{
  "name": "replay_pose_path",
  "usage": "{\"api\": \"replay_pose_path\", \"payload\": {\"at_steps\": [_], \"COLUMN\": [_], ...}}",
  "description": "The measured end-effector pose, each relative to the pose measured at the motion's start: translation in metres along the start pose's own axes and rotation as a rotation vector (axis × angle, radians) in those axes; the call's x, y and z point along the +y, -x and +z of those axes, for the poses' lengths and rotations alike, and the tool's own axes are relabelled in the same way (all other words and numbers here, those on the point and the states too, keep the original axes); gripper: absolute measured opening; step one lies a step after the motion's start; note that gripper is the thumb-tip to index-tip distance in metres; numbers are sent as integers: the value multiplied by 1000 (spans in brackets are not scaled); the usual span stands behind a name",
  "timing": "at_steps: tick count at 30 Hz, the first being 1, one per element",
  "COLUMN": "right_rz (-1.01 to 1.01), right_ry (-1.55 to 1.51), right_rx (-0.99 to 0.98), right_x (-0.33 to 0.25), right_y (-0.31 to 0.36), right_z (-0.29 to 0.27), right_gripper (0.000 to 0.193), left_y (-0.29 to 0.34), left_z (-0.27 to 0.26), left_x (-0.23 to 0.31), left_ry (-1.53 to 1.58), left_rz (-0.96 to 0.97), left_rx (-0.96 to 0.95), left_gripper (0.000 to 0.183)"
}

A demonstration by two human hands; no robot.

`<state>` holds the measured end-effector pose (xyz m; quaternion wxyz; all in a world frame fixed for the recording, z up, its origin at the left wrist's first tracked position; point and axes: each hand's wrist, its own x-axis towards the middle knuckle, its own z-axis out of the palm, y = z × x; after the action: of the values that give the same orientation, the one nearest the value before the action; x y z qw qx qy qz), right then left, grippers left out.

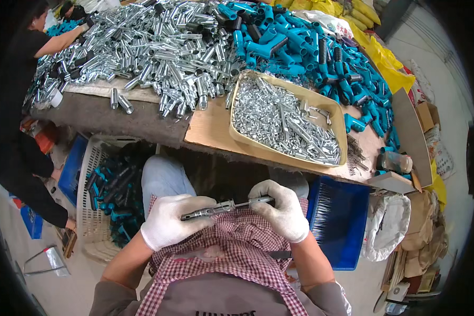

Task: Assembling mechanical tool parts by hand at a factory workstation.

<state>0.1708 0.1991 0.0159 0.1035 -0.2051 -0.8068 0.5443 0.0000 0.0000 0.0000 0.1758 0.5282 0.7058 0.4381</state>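
Across cluttered workbench (216,126), silver tubes (158,47), teal fittings (321,47) (heaped), concrete floor (447,58)

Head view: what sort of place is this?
Most likely a small assembly workshop. The worktable is heaped with silver metal tubes and teal plastic fittings, and both gloved hands, left hand and right hand, hold a metal rod assembly.

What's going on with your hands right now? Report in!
Both gloved hands shut: left hand, right hand, one metal rod between them. Nothing blocking. Tray of small metal parts ahead.
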Motion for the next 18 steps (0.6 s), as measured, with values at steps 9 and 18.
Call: {"api": "replay_pose_path", "payload": {"at_steps": [9,18], "right_rz": [34,129], "right_ry": [22,-77], "right_rx": [14,-23], "right_x": [-3,2], "right_y": [5,7], "right_z": [-2,0], "right_gripper": [18,17], "left_y": [0,1], "left_z": [3,2], "left_x": [1,-2], "left_ry": [23,37], "left_rz": [4,-7], "left_rx": [2,-47], "left_gripper": [33,32]}}
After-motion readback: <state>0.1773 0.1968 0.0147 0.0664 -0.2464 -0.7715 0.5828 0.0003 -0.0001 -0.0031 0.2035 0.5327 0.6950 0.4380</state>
